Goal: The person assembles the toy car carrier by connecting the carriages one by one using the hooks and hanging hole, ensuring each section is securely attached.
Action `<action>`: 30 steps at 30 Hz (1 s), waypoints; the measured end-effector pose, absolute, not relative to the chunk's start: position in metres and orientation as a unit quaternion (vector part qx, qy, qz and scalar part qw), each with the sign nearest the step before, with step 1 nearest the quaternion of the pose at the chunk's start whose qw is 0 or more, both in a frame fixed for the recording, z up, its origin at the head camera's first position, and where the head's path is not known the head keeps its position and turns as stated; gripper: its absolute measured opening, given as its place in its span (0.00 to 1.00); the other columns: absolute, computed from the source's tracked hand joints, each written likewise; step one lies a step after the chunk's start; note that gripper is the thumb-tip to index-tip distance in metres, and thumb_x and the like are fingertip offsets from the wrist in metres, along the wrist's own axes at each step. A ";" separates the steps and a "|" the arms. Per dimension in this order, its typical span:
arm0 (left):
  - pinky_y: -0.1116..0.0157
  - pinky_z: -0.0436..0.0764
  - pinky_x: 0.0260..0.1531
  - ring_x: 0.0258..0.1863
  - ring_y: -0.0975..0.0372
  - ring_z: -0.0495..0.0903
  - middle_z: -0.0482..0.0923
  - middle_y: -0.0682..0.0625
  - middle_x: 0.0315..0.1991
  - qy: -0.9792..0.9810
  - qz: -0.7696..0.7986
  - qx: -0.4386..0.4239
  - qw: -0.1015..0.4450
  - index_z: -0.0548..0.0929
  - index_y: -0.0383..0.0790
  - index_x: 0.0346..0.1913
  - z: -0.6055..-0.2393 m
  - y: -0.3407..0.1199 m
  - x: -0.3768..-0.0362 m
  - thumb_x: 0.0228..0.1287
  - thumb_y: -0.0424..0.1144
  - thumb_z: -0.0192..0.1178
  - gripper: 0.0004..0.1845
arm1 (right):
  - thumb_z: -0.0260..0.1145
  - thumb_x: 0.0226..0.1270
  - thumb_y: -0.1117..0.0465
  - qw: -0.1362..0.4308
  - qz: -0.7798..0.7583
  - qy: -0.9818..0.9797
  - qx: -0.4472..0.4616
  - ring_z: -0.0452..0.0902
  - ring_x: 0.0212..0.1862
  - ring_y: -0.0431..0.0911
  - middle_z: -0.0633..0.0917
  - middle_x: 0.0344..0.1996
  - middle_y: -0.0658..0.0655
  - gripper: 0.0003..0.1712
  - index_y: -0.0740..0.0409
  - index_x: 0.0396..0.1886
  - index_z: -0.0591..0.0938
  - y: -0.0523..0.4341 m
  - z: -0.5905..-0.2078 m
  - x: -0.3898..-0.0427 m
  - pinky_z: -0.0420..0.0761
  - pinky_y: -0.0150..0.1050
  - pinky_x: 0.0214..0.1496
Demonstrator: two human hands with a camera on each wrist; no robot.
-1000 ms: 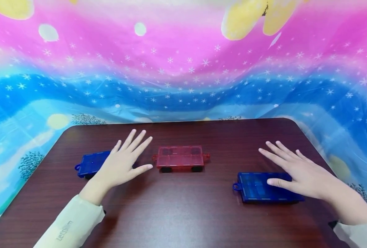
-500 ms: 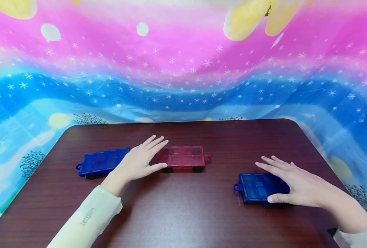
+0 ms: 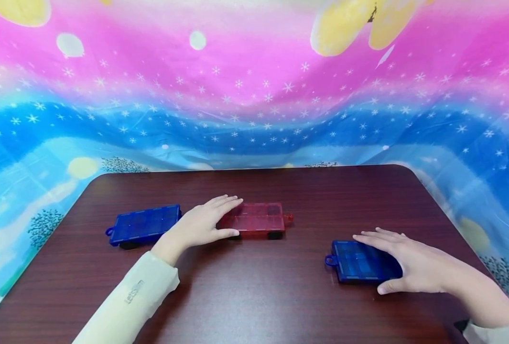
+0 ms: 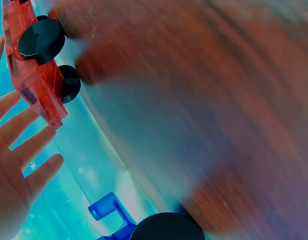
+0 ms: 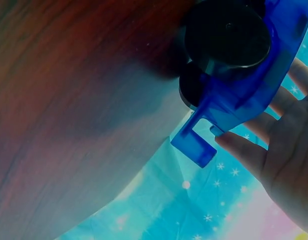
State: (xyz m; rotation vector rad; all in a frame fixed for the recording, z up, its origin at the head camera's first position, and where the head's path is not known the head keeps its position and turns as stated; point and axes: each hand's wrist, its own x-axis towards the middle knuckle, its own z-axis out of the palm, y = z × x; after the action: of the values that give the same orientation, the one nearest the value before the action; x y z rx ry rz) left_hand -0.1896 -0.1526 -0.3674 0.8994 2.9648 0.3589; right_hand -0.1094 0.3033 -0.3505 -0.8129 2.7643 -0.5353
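Three flat toy wagons with black wheels stand on a dark wooden table (image 3: 254, 296). My left hand (image 3: 213, 220) lies over the left end of the red wagon (image 3: 258, 219), its fingers straight on top and the thumb at the front edge. In the left wrist view the fingers (image 4: 24, 155) are spread beside the red wagon (image 4: 36, 75). My right hand (image 3: 405, 262) covers the right end of a blue wagon (image 3: 357, 262), fingers flat on top and thumb at the near side. The right wrist view shows straight fingers (image 5: 273, 145) behind that blue wagon (image 5: 243, 90).
A second blue wagon (image 3: 144, 224) sits left of my left hand, with its hitch (image 4: 109, 209) in the left wrist view. A bright starry cloth (image 3: 254, 95) hangs behind the table and drapes down past its rounded sides.
My left hand has moved right, off the left blue wagon and onto the red wagon's left end. My right hand has dropped and drawn back over the right blue wagon's end.
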 end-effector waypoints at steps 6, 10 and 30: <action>0.53 0.66 0.63 0.68 0.58 0.61 0.62 0.53 0.68 0.952 0.106 0.287 0.010 0.60 0.56 0.70 -0.368 -0.152 -0.193 0.53 0.65 0.58 0.42 | 0.76 0.39 0.43 0.130 -0.168 0.944 -0.253 0.54 0.69 0.61 0.67 0.66 0.52 0.52 0.29 0.67 0.61 0.302 -0.348 -0.110 0.56 0.68 0.60; 0.55 0.66 0.63 0.67 0.59 0.63 0.64 0.54 0.67 0.951 0.111 0.289 0.017 0.61 0.54 0.70 -0.368 -0.152 -0.195 0.53 0.65 0.58 0.42 | 0.76 0.41 0.46 0.133 -0.152 0.946 -0.253 0.59 0.67 0.59 0.69 0.64 0.54 0.52 0.30 0.68 0.61 0.302 -0.347 -0.112 0.57 0.67 0.60; 0.55 0.66 0.63 0.66 0.58 0.63 0.65 0.51 0.66 0.950 0.118 0.284 0.043 0.66 0.52 0.67 -0.369 -0.152 -0.197 0.53 0.65 0.58 0.40 | 0.74 0.41 0.40 0.134 -0.112 0.955 -0.240 0.63 0.64 0.60 0.70 0.62 0.58 0.50 0.30 0.67 0.62 0.298 -0.344 -0.111 0.64 0.64 0.58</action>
State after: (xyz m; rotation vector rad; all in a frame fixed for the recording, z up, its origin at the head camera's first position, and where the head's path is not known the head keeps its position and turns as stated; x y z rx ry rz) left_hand -0.1969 -0.1520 -0.3690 0.8699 2.9065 0.3604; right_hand -0.1111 0.2978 -0.3443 -0.6969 2.7682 -0.3260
